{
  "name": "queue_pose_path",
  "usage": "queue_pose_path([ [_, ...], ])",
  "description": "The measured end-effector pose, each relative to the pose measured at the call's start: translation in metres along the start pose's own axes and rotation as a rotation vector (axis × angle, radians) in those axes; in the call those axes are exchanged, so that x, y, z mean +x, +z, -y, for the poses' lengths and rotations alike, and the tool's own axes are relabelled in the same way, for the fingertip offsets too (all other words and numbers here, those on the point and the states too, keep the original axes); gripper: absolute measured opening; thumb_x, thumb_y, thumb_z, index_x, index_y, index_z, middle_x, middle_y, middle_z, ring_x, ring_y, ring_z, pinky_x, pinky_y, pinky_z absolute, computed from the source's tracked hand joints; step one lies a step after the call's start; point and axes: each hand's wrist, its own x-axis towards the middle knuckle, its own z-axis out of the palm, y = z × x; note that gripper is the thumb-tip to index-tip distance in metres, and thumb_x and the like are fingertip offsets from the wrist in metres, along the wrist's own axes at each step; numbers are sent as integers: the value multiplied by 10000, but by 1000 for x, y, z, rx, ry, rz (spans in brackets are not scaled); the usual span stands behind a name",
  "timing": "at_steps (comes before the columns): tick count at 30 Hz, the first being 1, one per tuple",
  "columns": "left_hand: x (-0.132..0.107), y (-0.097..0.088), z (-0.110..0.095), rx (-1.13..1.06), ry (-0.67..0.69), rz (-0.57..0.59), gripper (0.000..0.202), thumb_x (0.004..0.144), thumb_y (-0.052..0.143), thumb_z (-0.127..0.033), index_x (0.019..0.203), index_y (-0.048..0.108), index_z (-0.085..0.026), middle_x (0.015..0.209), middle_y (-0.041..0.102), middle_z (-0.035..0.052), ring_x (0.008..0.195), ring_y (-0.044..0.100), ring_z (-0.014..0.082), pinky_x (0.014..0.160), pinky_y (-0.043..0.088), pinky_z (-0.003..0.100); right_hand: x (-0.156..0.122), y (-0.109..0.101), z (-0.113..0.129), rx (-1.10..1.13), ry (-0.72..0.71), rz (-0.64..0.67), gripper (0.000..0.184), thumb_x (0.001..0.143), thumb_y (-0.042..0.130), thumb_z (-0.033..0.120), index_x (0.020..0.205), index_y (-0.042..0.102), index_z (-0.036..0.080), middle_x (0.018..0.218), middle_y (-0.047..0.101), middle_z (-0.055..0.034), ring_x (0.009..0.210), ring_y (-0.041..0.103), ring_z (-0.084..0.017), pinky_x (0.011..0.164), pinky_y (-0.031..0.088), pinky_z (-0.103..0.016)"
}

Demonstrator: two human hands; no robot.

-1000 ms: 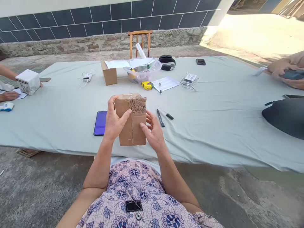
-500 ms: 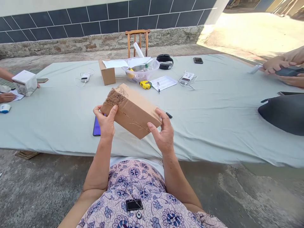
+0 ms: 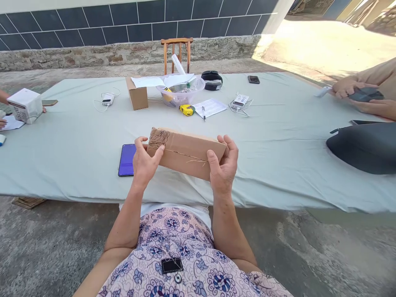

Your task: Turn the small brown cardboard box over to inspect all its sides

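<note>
Head view: a sealed cardboard box, lying sideways, is being gripped at its ends by the left hand and right hand above the table, its taped seam unopened.

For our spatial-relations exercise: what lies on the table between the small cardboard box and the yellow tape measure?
In the head view, a clear plastic bowl of odds and ends.

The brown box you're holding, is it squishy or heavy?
Probably stiff: the cardboard box keeps flat faces and sharp edges between the left hand and right hand. Likely light, since fingertips alone hold it above the table. It shouldn't roll.
</note>
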Motion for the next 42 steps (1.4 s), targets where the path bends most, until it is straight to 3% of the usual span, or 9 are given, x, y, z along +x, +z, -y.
queue_pose_path([
  [3,0,-9,-3,141,43,64,599,867,685,-504,1395,519,-275,1046,707,59,993,701,305,889,517,435,3,-1,-2,11,26,61,670,913,711,537,1499,468,322,1599,531,-126,1466,560,-310,1234,454,-549],
  [8,-1,-18,-3,290,90,71,792,880,677,-565,1573,431,-269,1365,690,144,1234,666,377,1004,528,508,1,0,-2,-57,99,198,852,846,759,525,1575,379,302,1664,459,-148,1530,479,-331,1257,419,-563],
  [11,-5,-16,-6,395,90,81,861,868,700,-613,1596,407,-259,1459,649,173,1331,620,416,1038,524,541,-2,3,-3,-145,99,224,918,805,796,500,1588,356,307,1674,445,-143,1549,445,-339,1252,421,-566],
  [16,-9,-10,-14,535,-9,128,994,828,740,-666,1625,349,-219,1529,595,218,1337,621,465,1029,537,565,-7,9,-8,-229,92,227,825,823,746,457,1543,371,310,1615,495,-133,1470,519,-329,1206,469,-558],
  [20,-11,-6,-18,567,-23,132,1053,829,727,-696,1654,291,-206,1546,570,233,1313,636,480,1015,547,583,-12,16,-4,-325,68,197,825,824,730,454,1535,333,321,1593,489,-136,1426,539,-338,1169,491,-581],
  [27,-15,2,-18,581,-19,96,1264,700,847,-684,1665,223,-157,1521,541,276,1324,622,478,1009,565,580,-15,25,11,-456,105,211,872,779,798,490,1488,330,294,1544,486,-162,1383,545,-377,1087,540,-593],
  [34,-11,-1,-14,490,-18,35,1144,723,861,-591,1631,278,-209,1539,551,220,1354,609,440,1076,533,588,-9,15,13,-305,140,251,695,819,740,420,1433,435,308,1537,550,-112,1361,581,-308,1143,518,-549],
  [42,0,-18,0,298,65,-12,892,763,821,-530,1536,440,-297,1550,579,145,1415,560,431,1088,528,579,-3,1,1,-44,98,370,610,924,675,416,1507,522,325,1639,514,-71,1523,481,-275,1201,512,-509],
])
